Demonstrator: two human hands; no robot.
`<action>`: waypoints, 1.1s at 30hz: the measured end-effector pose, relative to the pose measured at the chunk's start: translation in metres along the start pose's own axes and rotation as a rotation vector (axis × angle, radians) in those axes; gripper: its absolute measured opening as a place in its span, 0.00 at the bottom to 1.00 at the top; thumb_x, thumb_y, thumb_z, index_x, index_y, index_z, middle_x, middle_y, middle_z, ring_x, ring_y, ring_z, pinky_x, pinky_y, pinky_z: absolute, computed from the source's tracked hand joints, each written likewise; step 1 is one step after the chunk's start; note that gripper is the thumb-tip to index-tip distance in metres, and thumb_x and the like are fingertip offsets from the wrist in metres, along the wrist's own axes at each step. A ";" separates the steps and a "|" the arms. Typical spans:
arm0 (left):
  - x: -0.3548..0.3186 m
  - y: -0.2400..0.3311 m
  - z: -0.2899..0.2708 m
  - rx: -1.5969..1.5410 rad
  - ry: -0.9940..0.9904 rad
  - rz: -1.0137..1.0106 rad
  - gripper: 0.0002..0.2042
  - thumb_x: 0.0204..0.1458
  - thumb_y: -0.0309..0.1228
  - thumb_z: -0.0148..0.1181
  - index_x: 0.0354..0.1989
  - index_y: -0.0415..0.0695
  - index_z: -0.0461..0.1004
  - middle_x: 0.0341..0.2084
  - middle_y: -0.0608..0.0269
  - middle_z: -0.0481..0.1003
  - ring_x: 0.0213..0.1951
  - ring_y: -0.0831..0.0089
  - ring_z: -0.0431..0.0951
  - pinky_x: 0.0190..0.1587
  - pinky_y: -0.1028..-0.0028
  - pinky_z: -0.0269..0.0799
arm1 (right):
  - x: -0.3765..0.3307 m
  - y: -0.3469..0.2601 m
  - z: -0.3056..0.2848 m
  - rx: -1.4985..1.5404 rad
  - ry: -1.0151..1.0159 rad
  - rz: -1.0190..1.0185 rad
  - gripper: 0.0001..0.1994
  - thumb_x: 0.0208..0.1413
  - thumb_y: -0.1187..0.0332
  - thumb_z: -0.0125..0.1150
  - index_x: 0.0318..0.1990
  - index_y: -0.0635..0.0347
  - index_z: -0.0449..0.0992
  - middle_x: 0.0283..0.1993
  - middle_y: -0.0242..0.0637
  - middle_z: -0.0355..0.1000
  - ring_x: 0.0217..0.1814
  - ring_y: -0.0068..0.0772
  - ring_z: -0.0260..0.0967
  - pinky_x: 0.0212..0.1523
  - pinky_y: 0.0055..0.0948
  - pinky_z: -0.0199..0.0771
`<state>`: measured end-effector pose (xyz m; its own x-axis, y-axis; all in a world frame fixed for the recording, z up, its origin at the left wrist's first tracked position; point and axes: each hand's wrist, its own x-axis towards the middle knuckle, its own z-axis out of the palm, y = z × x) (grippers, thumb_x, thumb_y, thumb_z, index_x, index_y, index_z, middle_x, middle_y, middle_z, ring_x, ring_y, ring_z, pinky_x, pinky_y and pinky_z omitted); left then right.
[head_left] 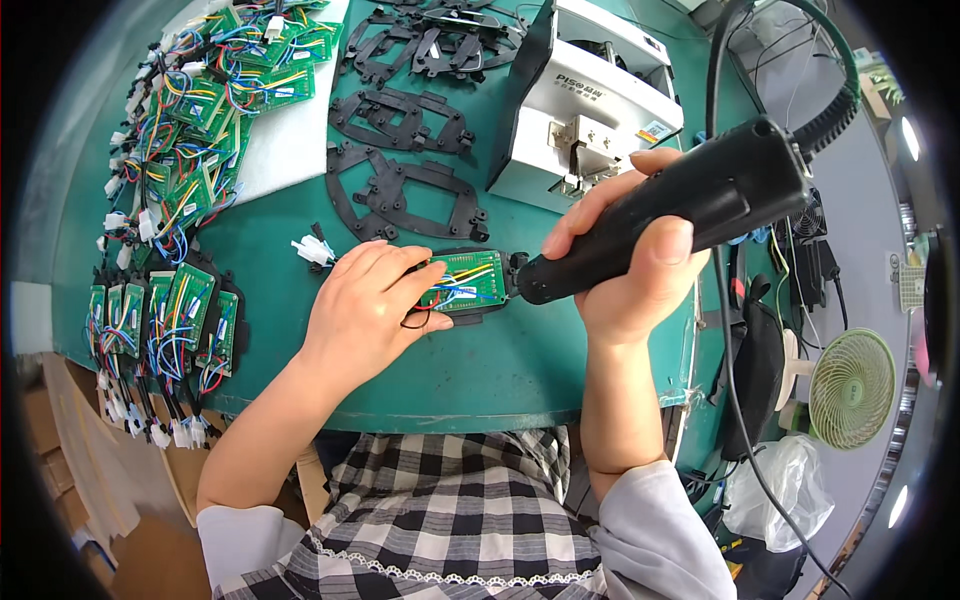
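Note:
My right hand point(640, 270) is wrapped round a black electric screwdriver point(690, 205), which lies slanted with its tip end at the right edge of a green circuit board point(475, 278). The exact contact of the bit is hidden by the tool's nose. The board rests on a black plastic frame point(468, 318) on the table. My left hand point(375, 300) grips the board's left end, fingers over the top and thumb at the near side. Coloured wires cross the board, and a white connector point(313, 250) sticks out beyond my left fingers.
Boards with wires point(200, 110) are heaped at the far left, and more boards on frames point(180, 315) stand nearer. Bare black frames point(405, 190) lie behind my hands. A white screw-feeder machine point(600, 110) stands at the back. The screwdriver's cable point(722, 350) hangs down right, near a green fan point(852, 388).

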<state>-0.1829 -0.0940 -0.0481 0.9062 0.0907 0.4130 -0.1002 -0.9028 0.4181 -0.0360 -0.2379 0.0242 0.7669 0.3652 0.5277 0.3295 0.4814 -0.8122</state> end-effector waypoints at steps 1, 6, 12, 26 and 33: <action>0.000 0.000 0.000 -0.002 0.004 0.000 0.25 0.31 0.38 0.74 0.41 0.42 0.77 0.42 0.61 0.75 0.44 0.60 0.75 0.53 0.59 0.68 | -0.001 -0.001 0.001 -0.202 -0.016 0.023 0.40 0.50 0.36 0.57 0.47 0.73 0.59 0.20 0.43 0.67 0.13 0.32 0.66 0.14 0.26 0.69; -0.001 -0.004 0.001 -0.009 0.009 0.009 0.25 0.32 0.38 0.74 0.42 0.43 0.77 0.42 0.62 0.75 0.44 0.60 0.75 0.53 0.59 0.68 | -0.008 0.001 0.005 -0.202 0.007 -0.036 0.38 0.50 0.40 0.59 0.47 0.74 0.60 0.20 0.42 0.68 0.15 0.30 0.67 0.16 0.24 0.68; 0.000 -0.002 -0.001 -0.002 0.000 0.007 0.23 0.35 0.38 0.72 0.41 0.43 0.77 0.42 0.62 0.75 0.45 0.62 0.74 0.54 0.61 0.67 | -0.006 -0.004 0.003 -0.021 0.025 -0.076 0.35 0.49 0.47 0.66 0.47 0.75 0.61 0.20 0.40 0.69 0.16 0.27 0.68 0.18 0.21 0.66; 0.002 -0.007 -0.003 -0.053 -0.033 0.004 0.20 0.38 0.33 0.70 0.42 0.43 0.77 0.43 0.63 0.75 0.43 0.61 0.74 0.49 0.63 0.67 | -0.015 0.011 0.005 0.086 -0.057 -0.045 0.33 0.48 0.49 0.68 0.45 0.73 0.63 0.19 0.38 0.69 0.16 0.24 0.66 0.17 0.21 0.65; 0.003 -0.007 -0.003 -0.036 -0.059 0.029 0.20 0.37 0.32 0.70 0.42 0.43 0.77 0.43 0.63 0.75 0.43 0.63 0.74 0.48 0.65 0.67 | 0.031 -0.007 -0.010 -0.216 0.116 -0.241 0.33 0.56 0.40 0.51 0.45 0.70 0.60 0.16 0.42 0.68 0.13 0.27 0.66 0.16 0.22 0.64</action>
<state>-0.1805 -0.0862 -0.0469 0.9251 0.0391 0.3777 -0.1404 -0.8889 0.4360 -0.0093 -0.2376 0.0436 0.7064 0.1623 0.6889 0.6082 0.3586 -0.7082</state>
